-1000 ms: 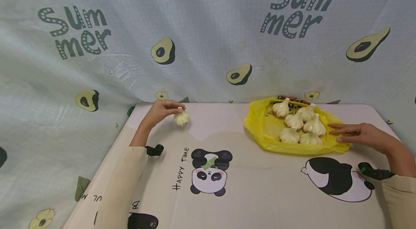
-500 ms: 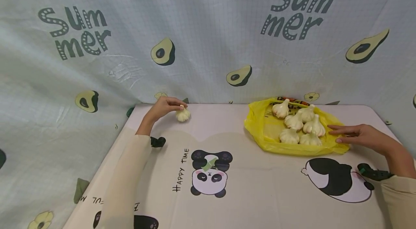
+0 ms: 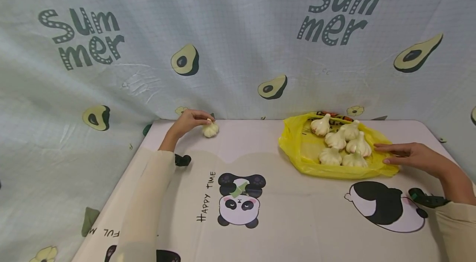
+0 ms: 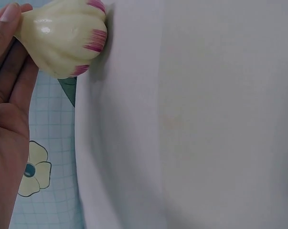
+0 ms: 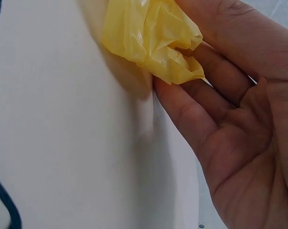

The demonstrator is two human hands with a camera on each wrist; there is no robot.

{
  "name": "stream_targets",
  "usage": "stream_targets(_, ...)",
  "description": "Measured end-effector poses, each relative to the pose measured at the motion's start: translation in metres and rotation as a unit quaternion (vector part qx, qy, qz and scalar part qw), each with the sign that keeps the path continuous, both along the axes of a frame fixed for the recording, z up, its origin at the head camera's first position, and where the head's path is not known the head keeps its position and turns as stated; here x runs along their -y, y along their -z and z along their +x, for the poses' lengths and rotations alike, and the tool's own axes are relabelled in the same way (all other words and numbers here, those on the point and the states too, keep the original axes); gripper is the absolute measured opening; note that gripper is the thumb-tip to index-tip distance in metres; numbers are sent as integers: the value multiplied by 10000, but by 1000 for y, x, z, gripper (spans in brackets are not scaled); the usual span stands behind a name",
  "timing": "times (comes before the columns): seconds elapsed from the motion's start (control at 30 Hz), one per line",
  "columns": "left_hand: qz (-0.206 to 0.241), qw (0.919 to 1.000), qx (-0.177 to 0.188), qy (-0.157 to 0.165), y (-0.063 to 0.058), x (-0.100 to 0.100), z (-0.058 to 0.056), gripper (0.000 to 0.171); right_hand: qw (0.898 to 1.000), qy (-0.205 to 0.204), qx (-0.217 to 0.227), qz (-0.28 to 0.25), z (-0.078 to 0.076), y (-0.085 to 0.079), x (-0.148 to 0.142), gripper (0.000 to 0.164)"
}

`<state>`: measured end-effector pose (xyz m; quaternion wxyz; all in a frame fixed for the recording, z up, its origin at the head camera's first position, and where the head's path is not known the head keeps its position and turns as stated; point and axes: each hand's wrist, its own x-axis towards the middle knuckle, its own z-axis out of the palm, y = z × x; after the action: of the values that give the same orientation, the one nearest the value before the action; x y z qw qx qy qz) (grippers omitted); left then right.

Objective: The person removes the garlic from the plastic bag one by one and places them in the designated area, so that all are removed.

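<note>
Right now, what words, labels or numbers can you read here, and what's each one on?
"SUMMER": twice on the curtain, each split over two lines.
"HAPPY TIME": on the table cover, beside a printed panda.
A few letters near the table cover's left edge: too unclear to read as a word.
Printing on the yellow bag: too small and folded to read.
</note>
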<state>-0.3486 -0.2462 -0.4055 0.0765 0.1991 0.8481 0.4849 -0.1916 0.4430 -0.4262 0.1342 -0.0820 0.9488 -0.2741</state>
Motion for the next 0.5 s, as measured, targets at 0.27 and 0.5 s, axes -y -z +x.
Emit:
stream_targets(0.27,-11,9999,122,-46,-3,-3,-2,25,10000,8,-28,50,4,1,2,54)
stream_targets(0.5,-102,9995,277,-58,-14,-8,9,30,10000,49,54,3,8,-1,4,56)
